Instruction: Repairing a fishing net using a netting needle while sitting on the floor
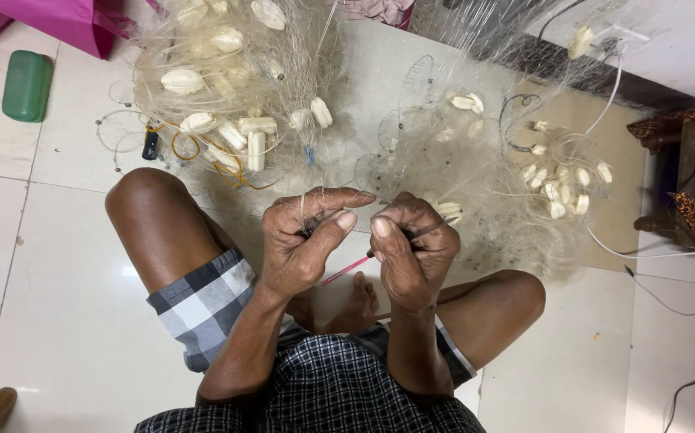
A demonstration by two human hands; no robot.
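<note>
Hands: left hand (307,240) and right hand (412,248) are raised side by side above the lap, thumbs up, almost touching
Left grip: fingers curled shut, pinching strands of the fishing net (412,152) between thumb and forefinger
Right grip: closed around a thin netting needle (432,230) whose grey tip juts out to the right; a pink rod (346,270) slants down-left beneath both hands
Net: fine pale mesh spreads over the floor beyond the knees, heaped at upper left and right
Floats: white oval floats (243,132) lie bunched in the heaps
Surroundings: green block (27,84) on the tiled floor (59,305) at far left, pink cloth (59,20) above it
</note>
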